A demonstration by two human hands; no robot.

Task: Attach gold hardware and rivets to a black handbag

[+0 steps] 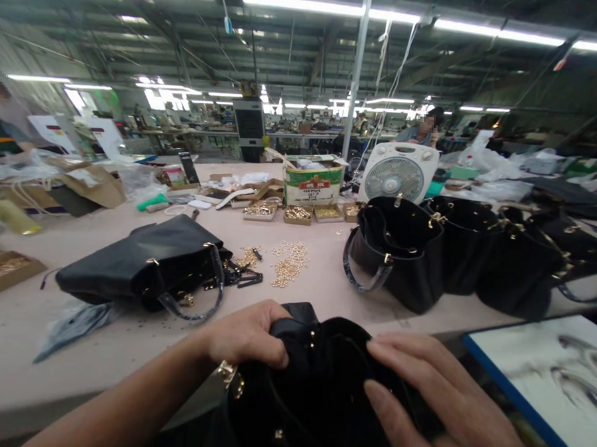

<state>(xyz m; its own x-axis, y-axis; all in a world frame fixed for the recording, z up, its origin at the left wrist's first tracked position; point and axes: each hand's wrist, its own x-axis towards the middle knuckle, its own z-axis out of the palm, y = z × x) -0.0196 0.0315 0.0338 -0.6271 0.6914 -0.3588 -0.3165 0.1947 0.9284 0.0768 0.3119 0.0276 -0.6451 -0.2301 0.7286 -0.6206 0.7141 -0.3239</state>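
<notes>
A black handbag point(328, 412) is right in front of me, its mouth facing up and gold fittings along its rim. My left hand point(247, 337) is closed on the bag's far left edge, thumb on the near side. My right hand point(449, 405) is at the right rim, fingers stretched out and thumb apart, the tips against or just over the black material. A gold clasp point(233, 377) hangs at the bag's left side, below my left wrist. The bag's bottom and its dark inside are hard to make out.
Another black handbag point(146, 259) lies on its side on the table point(320, 278). Near it are loose small gold fittings point(290, 260) and black straps point(245, 277). Several black bags point(401, 262) stand at right. Behind are a fan point(398, 175), a green box point(313, 184) and parts trays point(299, 215).
</notes>
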